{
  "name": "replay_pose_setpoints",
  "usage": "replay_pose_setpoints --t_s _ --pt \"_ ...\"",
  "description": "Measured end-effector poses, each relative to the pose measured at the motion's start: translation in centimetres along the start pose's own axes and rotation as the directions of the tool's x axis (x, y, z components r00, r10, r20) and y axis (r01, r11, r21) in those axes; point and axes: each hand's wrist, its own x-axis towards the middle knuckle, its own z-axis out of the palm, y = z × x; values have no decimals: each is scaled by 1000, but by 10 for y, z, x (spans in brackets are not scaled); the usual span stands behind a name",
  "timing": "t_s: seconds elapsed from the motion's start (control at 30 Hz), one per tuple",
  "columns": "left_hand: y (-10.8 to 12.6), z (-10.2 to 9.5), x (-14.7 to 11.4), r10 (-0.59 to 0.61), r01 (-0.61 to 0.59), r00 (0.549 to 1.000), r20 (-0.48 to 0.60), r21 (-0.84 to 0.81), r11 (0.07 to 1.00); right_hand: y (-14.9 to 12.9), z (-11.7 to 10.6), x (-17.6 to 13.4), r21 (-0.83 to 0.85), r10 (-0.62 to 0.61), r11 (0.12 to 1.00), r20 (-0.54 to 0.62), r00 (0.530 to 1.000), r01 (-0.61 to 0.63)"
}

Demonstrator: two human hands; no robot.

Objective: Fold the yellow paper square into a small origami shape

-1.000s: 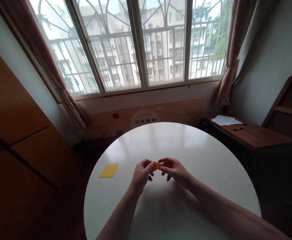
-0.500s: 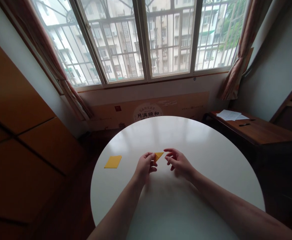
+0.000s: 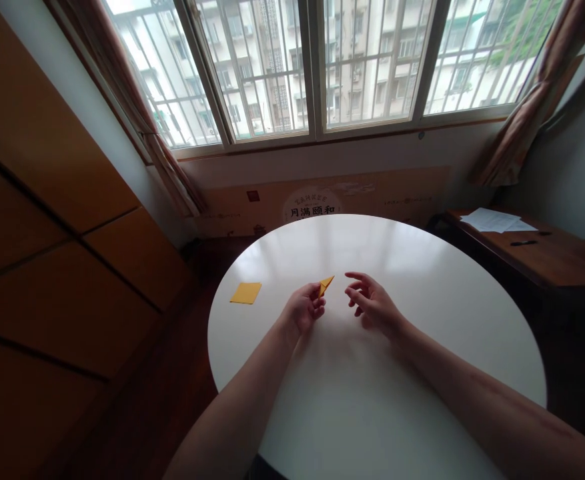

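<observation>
Pinched in my left hand (image 3: 306,307) is a small folded piece of yellow paper (image 3: 326,285), its sharp tip pointing up and to the right. The fingers cover its lower left part. To the right, apart from the paper, my right hand (image 3: 369,299) hovers over the table with its fingers spread and nothing in them. A flat yellow square of paper (image 3: 245,293) lies on the table, left of my left hand; I cannot tell if it is one sheet or a stack.
Both hands are above a round white table (image 3: 422,373). Beyond it stands a printed cardboard panel (image 3: 362,190) under the window. On the right, a wooden desk (image 3: 567,257) bears white papers (image 3: 492,219) and a dark pen (image 3: 523,243). Wooden cabinets (image 3: 32,280) rise on the left.
The camera view has shifted, moving the room across the picture. My left hand has turned the folded paper so its tip points more upward. My right hand is slightly farther from it, still open.
</observation>
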Motion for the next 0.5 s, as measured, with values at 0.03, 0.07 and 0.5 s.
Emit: replay_pose_setpoints --t_s 0.03,0.07,0.5 --pt "0 0 0 6 -6 1000 5 8 1000 -1 0 0 2 -6 1000 7 1000 6" --pt "0 0 -1 12 -12 1000 11 19 1000 -1 0 0 3 -11 1000 14 1000 10" --pt "0 6 -12 340 -358 933 117 392 847 -13 7 -3 19 -101 995 64 993 100"
